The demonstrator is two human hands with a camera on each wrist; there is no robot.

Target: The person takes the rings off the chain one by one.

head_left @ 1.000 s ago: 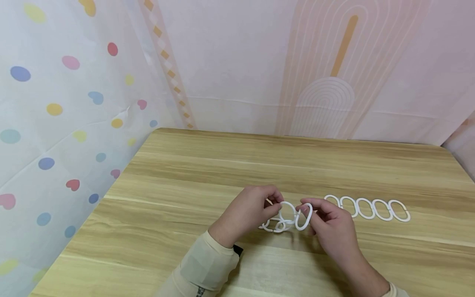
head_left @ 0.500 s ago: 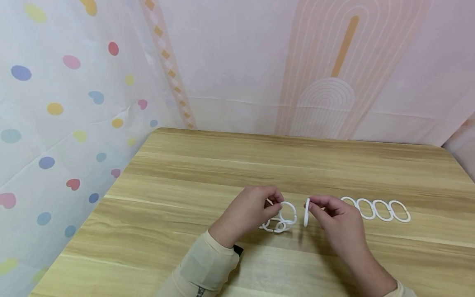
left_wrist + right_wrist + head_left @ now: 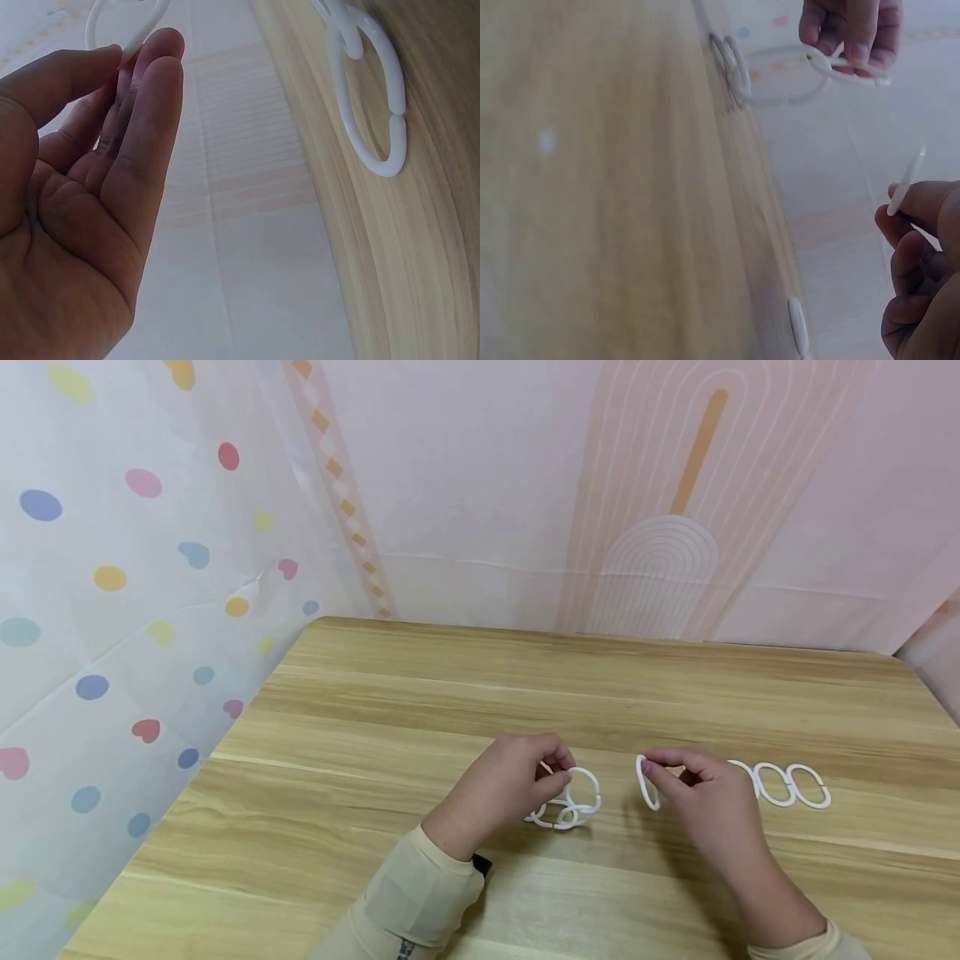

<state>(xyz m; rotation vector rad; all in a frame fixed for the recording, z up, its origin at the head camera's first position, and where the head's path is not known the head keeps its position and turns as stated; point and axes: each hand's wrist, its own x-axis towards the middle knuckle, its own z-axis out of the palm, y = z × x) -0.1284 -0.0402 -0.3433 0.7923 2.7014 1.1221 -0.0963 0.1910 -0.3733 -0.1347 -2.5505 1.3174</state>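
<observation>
separation seems underway: left hand point(image 3: 516, 787) pinches white plastic oval-link chain point(image 3: 577, 811), right hand point(image 3: 702, 795) 1 loose white oval point(image 3: 643, 783); next likely calls for laying it beside white link row point(image 3: 791, 782).

The head view looks forward and down from the near side, far enough back to take in most of the table point(image 3: 300, 777) and backdrop point(image 3: 465, 485). The wrist views, close by the left hand point(image 3: 502, 789) and right hand point(image 3: 708, 802), face the far backdrop, tipped sideways; both share the white chain point(image 3: 391, 67).
</observation>
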